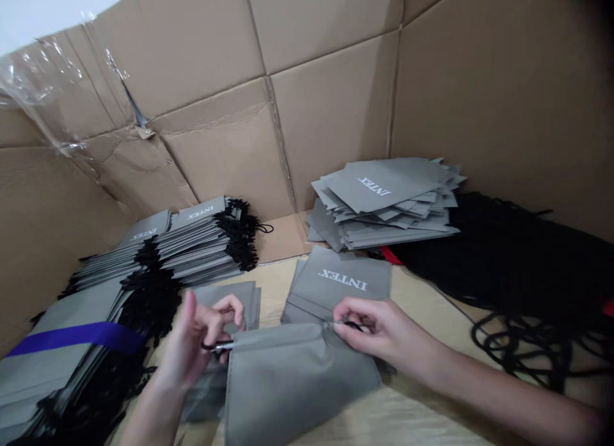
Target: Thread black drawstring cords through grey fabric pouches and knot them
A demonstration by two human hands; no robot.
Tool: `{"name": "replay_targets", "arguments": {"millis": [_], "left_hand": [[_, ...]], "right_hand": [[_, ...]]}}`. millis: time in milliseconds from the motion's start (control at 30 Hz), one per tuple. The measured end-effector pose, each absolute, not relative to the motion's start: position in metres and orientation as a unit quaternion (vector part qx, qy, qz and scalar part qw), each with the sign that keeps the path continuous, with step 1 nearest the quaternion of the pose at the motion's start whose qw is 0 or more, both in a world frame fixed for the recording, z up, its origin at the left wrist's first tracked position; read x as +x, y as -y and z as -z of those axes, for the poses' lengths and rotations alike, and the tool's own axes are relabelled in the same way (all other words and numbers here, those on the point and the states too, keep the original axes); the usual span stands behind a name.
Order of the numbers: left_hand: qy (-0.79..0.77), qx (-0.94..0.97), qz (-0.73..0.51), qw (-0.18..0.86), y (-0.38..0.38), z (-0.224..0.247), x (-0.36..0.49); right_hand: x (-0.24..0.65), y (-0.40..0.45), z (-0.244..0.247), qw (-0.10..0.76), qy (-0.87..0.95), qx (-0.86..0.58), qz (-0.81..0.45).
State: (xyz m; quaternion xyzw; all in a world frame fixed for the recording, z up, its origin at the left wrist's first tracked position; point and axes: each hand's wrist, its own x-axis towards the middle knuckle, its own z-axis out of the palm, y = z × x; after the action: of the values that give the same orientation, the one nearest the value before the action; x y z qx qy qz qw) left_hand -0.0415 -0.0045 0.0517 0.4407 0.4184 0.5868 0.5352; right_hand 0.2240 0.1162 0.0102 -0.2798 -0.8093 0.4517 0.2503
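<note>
A grey fabric pouch hangs between my two hands, its stitched top hem stretched across. My left hand is closed around a thin metal tool with a black part at its outer end; the shiny shaft meets the left end of the hem. Whether that black part is a handle or cord I cannot tell. My right hand pinches the hem's right end, and a short piece of black cord shows at its fingers. Behind the pouch lie grey pouches printed INTEX, and more lie under my left hand.
A tall loose stack of grey pouches stands at the back right. Black cords are heaped at the right. Pouches with black cords are piled left, one bundle under a purple band. Cardboard walls enclose the table.
</note>
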Motion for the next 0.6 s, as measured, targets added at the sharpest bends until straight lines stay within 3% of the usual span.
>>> {"name": "replay_targets", "arguments": {"millis": [67, 167, 300, 367, 500, 600], "left_hand": [[-0.387, 0.405, -0.621, 0.549, 0.008, -0.060, -0.054], [-0.409, 0.399, -0.661, 0.486, 0.009, -0.065, -0.072], [-0.546, 0.492, -0.635, 0.238, 0.002, -0.061, -0.071], [-0.585, 0.571, -0.557, 0.145, -0.001, -0.057, -0.057], [-0.658, 0.684, -0.291, 0.120, 0.000, -0.050, -0.029], [-0.670, 0.702, -0.223, 0.097, 0.002, -0.046, -0.025]], "right_hand": [[0.227, -0.123, -0.012, 0.262, 0.815, -0.273, -0.439], [0.232, -0.132, -0.015, 0.281, 0.821, -0.272, -0.416], [0.234, -0.129, -0.020, 0.245, 0.855, -0.295, -0.349], [0.232, -0.121, -0.022, 0.223, 0.873, -0.298, -0.314], [0.231, -0.108, -0.028, 0.215, 0.903, -0.282, -0.241], [0.234, -0.111, -0.035, 0.212, 0.915, -0.273, -0.207]]}}
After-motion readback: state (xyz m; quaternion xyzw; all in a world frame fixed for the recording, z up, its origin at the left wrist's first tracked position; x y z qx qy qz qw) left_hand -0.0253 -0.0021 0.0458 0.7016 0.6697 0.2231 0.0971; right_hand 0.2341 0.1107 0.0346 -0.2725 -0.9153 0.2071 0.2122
